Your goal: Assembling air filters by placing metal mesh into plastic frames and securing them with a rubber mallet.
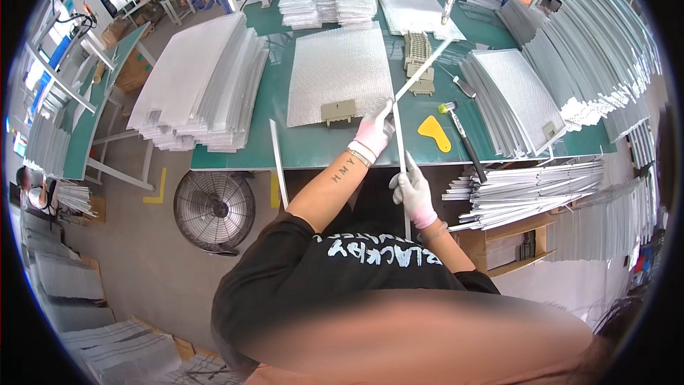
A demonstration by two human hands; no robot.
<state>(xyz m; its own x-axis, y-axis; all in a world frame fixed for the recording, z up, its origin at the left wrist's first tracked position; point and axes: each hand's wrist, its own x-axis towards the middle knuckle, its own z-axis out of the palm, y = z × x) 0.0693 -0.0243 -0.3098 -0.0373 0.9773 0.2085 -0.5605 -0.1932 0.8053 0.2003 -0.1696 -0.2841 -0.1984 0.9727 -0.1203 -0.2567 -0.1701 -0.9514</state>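
While left grip (375, 132) and right grip (413, 191) clasp white strips (422, 70), long, slim, straight

The left hand (375, 132) sits farther forward than the right hand (415, 192), both gloved and apparently curled.

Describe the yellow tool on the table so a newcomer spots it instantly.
Start at the green table and look along its near side, just beyond the person's right hand. Immediately left of the dark-handled hammer lies the flat yellow tool. Unlike the hammer, it is yellow all over, with a broad body and no long handle.
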